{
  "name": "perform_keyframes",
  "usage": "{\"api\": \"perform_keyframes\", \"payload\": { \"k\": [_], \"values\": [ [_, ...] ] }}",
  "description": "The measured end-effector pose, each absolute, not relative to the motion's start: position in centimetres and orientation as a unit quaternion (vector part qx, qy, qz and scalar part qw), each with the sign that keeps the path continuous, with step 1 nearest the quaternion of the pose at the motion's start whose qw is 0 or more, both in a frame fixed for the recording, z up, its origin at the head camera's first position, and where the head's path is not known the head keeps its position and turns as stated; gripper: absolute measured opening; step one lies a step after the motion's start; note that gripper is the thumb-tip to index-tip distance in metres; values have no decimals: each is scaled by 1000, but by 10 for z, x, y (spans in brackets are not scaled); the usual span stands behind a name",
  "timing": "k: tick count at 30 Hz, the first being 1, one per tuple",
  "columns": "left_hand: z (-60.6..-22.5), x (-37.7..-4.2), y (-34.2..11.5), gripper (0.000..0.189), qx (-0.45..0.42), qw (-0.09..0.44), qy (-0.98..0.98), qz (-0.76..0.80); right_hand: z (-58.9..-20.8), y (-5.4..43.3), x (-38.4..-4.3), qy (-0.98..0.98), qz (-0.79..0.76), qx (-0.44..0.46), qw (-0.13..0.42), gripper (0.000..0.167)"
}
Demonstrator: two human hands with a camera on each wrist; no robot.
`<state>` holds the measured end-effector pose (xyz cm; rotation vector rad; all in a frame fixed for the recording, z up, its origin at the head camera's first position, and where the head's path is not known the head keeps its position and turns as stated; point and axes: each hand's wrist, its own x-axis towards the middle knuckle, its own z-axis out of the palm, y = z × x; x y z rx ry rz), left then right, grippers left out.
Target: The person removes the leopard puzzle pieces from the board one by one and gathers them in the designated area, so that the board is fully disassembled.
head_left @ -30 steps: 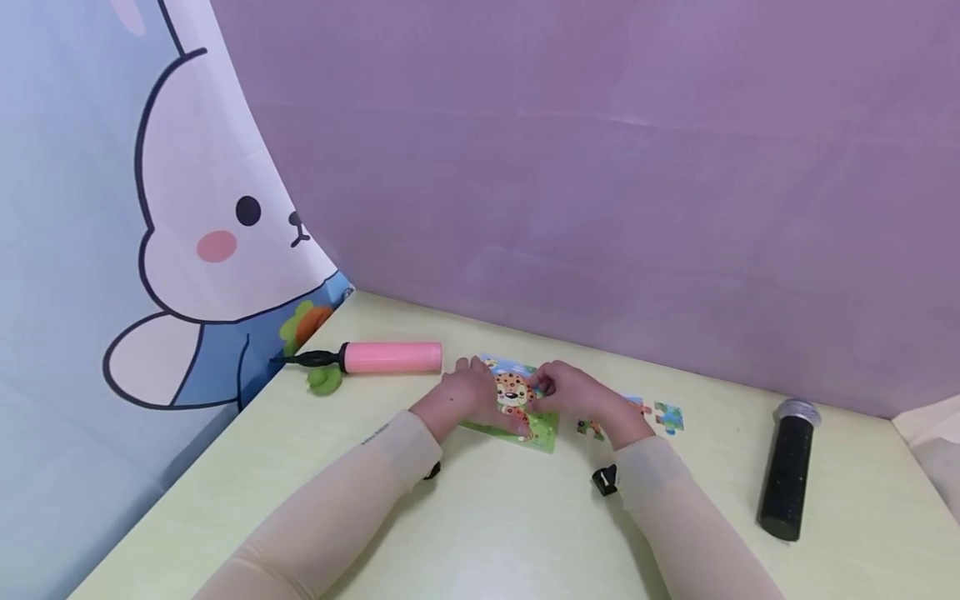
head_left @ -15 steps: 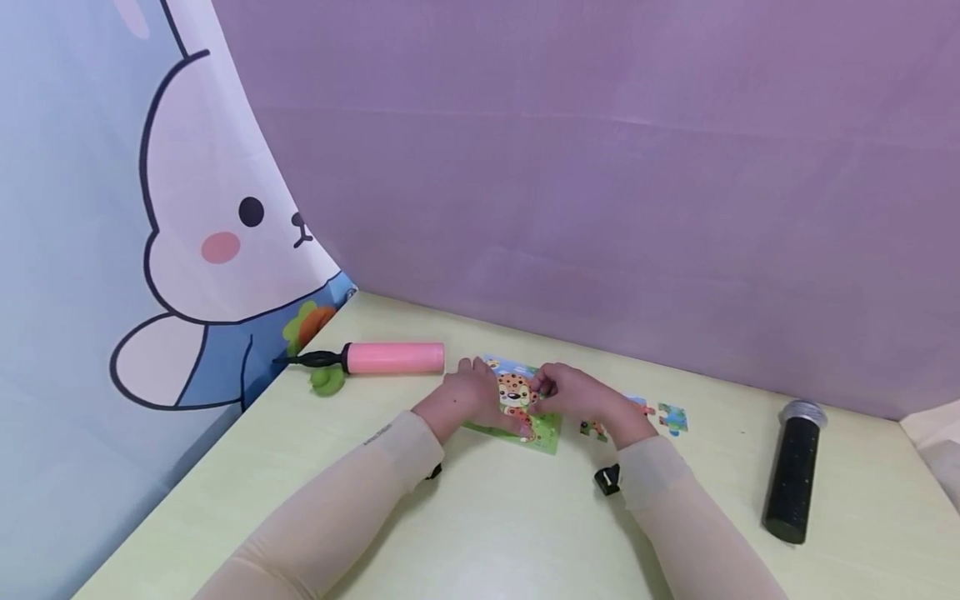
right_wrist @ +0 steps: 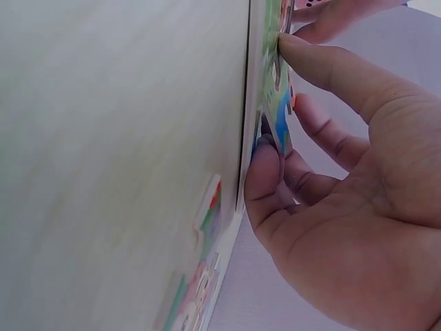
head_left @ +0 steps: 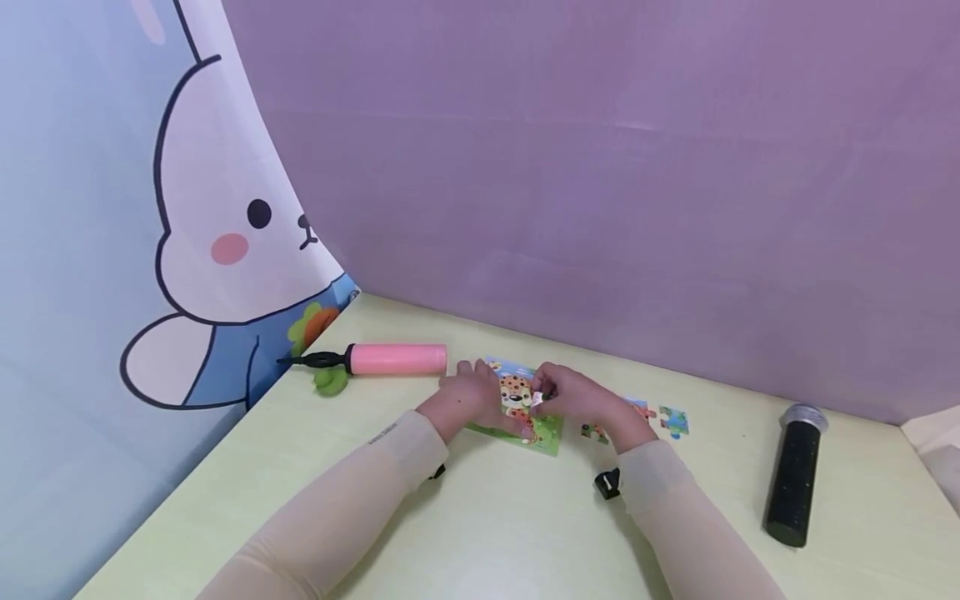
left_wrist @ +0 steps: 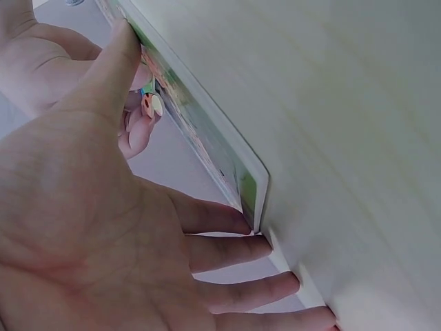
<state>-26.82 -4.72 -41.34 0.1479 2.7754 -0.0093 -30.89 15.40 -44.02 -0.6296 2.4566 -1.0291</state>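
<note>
A cartoon leopard jigsaw puzzle [head_left: 550,437] lies flat on the table, in a thin tray with a pale rim. My left hand [head_left: 471,400] rests at its left side, fingers straight; the left wrist view has the thumb on one edge of the tray and fingertips down by its corner [left_wrist: 258,200]. Over the right part of the picture, my right hand [head_left: 573,395] pinches a puzzle piece [right_wrist: 281,124] between thumb and fingers. That piece is tilted up from the tray, showing green and blue. The curled right fingers hide part of it in the head view.
Loose puzzle pieces [head_left: 673,421] lie right of the tray, some partly behind the right wrist. A pink hand pump [head_left: 397,359] and a small green toy [head_left: 330,382] are at the left. At the right lies a black microphone [head_left: 795,479]. A purple curtain [head_left: 570,208] hangs behind the table.
The right fingers have shifted slightly on the piece, and a pale bit of it now shows at their tips. My left hand stays at the tray. The head view has turned slightly left.
</note>
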Motion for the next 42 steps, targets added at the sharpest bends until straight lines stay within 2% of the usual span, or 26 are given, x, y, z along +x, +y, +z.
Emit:
{"api": "perform_keyframes", "payload": {
  "k": [13,35,42],
  "values": [
    [-415,-266,-47,138,45,188,981,9,-444,152,-304,884,-366,-211,202,31],
    [-410,-265,-46,138,50,209,977,10,-441,162,-302,850,-410,-245,223,15],
    [-410,-269,-45,145,25,210,977,11,-440,164,-306,842,-431,-239,222,16]
  ]
}}
